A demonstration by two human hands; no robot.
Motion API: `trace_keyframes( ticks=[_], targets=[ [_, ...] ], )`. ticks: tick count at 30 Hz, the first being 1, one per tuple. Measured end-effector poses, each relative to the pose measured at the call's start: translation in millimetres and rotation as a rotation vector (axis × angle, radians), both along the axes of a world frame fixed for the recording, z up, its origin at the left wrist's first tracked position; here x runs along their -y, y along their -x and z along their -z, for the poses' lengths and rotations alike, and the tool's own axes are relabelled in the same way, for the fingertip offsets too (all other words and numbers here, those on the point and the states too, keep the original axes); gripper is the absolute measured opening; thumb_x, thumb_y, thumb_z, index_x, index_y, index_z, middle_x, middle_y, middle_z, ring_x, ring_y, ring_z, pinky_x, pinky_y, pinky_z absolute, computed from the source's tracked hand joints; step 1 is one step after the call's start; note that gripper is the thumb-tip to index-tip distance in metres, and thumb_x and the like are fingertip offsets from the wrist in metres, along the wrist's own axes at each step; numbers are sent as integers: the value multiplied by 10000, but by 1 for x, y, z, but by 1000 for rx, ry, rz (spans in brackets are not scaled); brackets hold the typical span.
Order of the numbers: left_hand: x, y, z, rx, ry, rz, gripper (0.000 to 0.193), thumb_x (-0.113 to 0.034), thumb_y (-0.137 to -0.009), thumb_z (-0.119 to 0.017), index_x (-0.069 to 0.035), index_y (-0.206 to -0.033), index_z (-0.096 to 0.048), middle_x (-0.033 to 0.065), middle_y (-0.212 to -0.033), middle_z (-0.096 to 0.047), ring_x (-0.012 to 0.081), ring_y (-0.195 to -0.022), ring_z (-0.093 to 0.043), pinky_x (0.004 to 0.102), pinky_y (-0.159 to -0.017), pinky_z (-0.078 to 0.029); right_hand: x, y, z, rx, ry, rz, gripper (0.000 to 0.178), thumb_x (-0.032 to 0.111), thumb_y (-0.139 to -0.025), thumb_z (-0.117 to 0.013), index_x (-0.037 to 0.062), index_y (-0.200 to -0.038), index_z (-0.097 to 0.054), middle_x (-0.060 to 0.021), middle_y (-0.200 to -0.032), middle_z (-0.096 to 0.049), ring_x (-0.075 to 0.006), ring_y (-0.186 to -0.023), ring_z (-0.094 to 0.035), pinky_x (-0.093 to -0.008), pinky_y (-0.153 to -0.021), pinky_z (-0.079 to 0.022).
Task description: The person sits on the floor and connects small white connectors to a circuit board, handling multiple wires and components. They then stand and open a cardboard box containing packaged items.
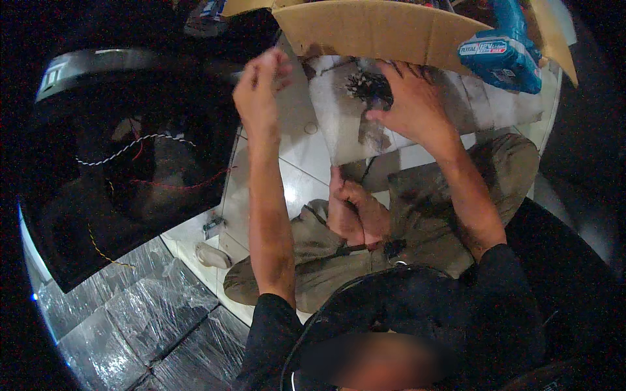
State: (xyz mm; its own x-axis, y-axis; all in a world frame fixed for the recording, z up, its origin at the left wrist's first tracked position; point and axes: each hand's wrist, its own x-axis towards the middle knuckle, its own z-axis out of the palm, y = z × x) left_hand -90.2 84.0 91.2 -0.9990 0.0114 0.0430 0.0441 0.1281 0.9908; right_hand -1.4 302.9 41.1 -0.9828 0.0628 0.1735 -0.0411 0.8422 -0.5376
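Note:
My left hand is raised beside the black cabinet-like box, its fingers curled inward and slightly blurred. Whatever those fingers may pinch is too small to make out. On a whitish sheet in front of me sits a dark heap of small thin pieces that look like screws. My right hand reaches over the right side of this heap, thumb and fingers apart. A crumpled clear plastic bag appears to lie just below the right thumb.
An open cardboard box stands at the far side, with a blue cordless tool at its right edge. At left, the large black box has loose red, yellow and white twisted wires. Plastic-wrapped dark blocks lie at lower left.

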Motion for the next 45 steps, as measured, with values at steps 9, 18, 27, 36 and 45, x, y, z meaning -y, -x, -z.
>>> trace_keyframes(
  ticks=[9, 18, 27, 36, 45],
  targets=[
    [29, -63, 80, 175, 199, 143, 318, -222, -921, -659, 12, -1137, -659, 80, -984, -693, 141, -861, -636, 284, -769, -517, 9, 6, -1, 317, -99, -103, 546, 42, -752, -693, 0, -1271, -527, -251, -1138, -613, -441, -1044, -602, -498, -862, -508],
    [30, -78, 80, 60, 345, 149, 289, -205, -881, -673, -11, -1096, -681, 121, -956, -712, 189, -854, -672, 325, -764, -525, 8, 19, 56, -27, -270, -111, 395, 102, -829, -627, -26, -1200, -578, -270, -1075, -608, -434, -1026, -589, -486, -927, -470],
    [12, -90, 61, 144, 187, 202, 432, -207, -882, -713, 11, -1233, -586, 114, -1080, -688, 177, -928, -652, 307, -787, -535, -6, 17, 26, 245, 421, -164, 354, 186, -924, -553, -50, -1188, -550, -153, -1027, -611, -255, -911, -602, -359, -796, -484],
    [-30, -79, 46, 288, -32, -12, 296, -170, -872, -721, 38, -1066, -636, 120, -899, -698, 131, -754, -659, 265, -657, -540, -3, 17, 47, 164, 382, -371, 413, 227, -934, -530, -77, -1212, -539, -229, -1168, -603, -382, -1065, -595, -416, -928, -467],
    [33, -62, 51, -40, -228, -378, 189, -121, -915, -645, 23, -1037, -629, 119, -902, -684, 169, -775, -650, 300, -675, -544, -2, 17, 49, 136, 430, -368, 320, 188, -912, -527, -42, -1129, -574, -204, -1091, -621, -347, -993, -604, -433, -865, -468]
  ],
)
